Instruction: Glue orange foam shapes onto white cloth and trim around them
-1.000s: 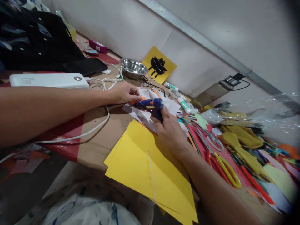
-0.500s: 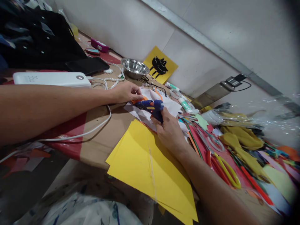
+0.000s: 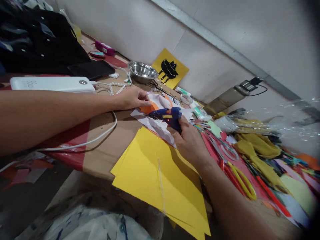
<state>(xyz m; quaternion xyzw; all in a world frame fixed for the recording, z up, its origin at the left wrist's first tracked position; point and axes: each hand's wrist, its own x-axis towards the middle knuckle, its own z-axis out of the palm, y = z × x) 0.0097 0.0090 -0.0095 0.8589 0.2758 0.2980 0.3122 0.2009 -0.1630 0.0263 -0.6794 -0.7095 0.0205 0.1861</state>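
Note:
A blue hot glue gun (image 3: 167, 115) with a lit red light is gripped in my right hand (image 3: 191, 136), its nozzle pointing left. A clear glue stick (image 3: 187, 110) juts from its back end. My left hand (image 3: 133, 98) pinches the edge of an orange paper piece (image 3: 150, 107), close to the nozzle. Under both lies a crumpled white paper sheet (image 3: 142, 117). Yellow paper sheets (image 3: 160, 176) overlap at the table's front edge, just below my right hand, with a pale strand across the top one.
A white power bank (image 3: 52, 84) with a cable and a dark phone (image 3: 92, 69) lie left. Behind are a steel bowl (image 3: 142, 71) and a yellow card with a black shape (image 3: 169, 69). Scissors with yellow handles (image 3: 242, 181), a bottle (image 3: 226, 100) and paper scraps crowd the right.
My right hand has drawn the glue gun a little to the right, away from my left hand. More of the orange paper shows now. My left hand keeps its pinch.

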